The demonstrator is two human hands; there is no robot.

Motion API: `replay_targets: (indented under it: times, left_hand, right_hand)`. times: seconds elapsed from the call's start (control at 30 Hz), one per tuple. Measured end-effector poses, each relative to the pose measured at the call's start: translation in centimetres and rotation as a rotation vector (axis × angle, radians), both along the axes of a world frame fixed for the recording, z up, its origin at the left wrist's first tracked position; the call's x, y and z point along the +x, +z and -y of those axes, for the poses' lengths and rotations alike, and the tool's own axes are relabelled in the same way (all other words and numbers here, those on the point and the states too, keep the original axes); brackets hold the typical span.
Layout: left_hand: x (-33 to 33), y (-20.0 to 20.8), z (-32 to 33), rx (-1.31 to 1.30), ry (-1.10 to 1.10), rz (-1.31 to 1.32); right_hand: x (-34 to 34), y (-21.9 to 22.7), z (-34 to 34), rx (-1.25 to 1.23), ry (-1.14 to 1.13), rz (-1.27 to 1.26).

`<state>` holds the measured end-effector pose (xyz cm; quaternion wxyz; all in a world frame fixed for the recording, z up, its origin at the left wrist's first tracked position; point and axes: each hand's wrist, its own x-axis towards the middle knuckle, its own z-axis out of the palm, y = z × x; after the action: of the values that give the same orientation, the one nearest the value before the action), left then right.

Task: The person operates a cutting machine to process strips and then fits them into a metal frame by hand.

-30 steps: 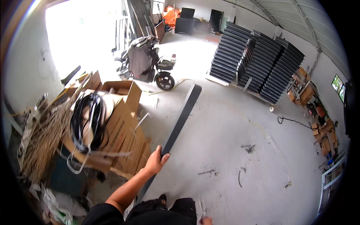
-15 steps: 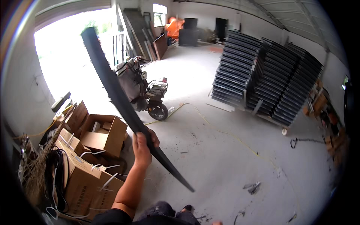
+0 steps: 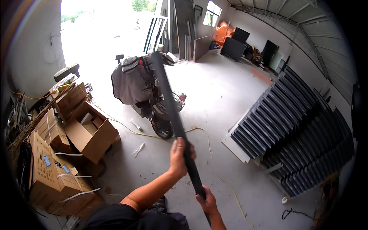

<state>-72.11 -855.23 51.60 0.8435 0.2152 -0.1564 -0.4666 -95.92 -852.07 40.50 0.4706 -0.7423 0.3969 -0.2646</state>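
Observation:
A long, dark, narrow bar (image 3: 168,96) slants across the middle of the view, its far end up in front of a parked scooter and its near end running out of sight below. My left hand (image 3: 181,155) is closed around it at about mid-length, thumb on top. Lower down, my right hand (image 3: 207,201) grips the same bar nearer to me. The bar's material cannot be made out for certain; its surface looks smooth and nearly black.
A scooter (image 3: 161,124) with a grey cover stands ahead. Cardboard boxes (image 3: 50,168) with white straps are heaped at the left. Stacked dark panels (image 3: 291,126) sit on a wheeled base at the right. A yellow hose (image 3: 234,191) trails over the floor.
My right hand has come onto the bar's lower part; earlier only my left hand held it. The bar now stands steeper, and the view has turned left.

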Motion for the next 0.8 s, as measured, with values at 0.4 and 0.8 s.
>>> replay_targets:
  times: [0.4, 0.8]
  left_hand:
    - [-5.4, -3.3, 43.3, 0.153, -0.527, 0.331]
    - [8.5, -6.3, 74.9, 0.377, -0.323, 0.713]
  right_hand:
    - [0.2, -4.1, 35.1, 0.178, -0.408, 0.352]
    - [13.6, -3.5, 82.4, 0.119, 0.042, 0.373]
